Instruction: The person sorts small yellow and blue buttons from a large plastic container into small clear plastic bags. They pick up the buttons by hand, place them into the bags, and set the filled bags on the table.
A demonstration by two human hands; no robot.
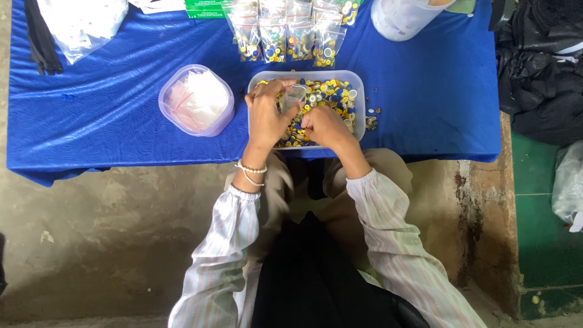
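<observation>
Both hands work in a clear rectangular plastic tub of coloured buttons (355, 91) at the tabletop's (121, 109) near edge: left hand (267, 115) pinches a small clear plastic bag (293, 97), right hand (325, 126) curls closed among buttons.

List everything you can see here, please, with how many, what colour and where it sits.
Table cloth: one, blue, covers the table.
Rectangular tub: one, clear, centre of the cloth.
Buttons: too many to count, mostly yellow with blue and white, inside the tub.
Small bag: one, clear, held over the tub.
Filled bags: a row, count unclear, clear with mixed buttons, at the far edge.
Round tub: one, clear lilac, holding empty clear bags, left of the rectangular tub.
Loose buttons: a few, right of the tub.
Dark bags: black, far right.
Left hand: holds the small bag.
Right hand: in the buttons.
</observation>
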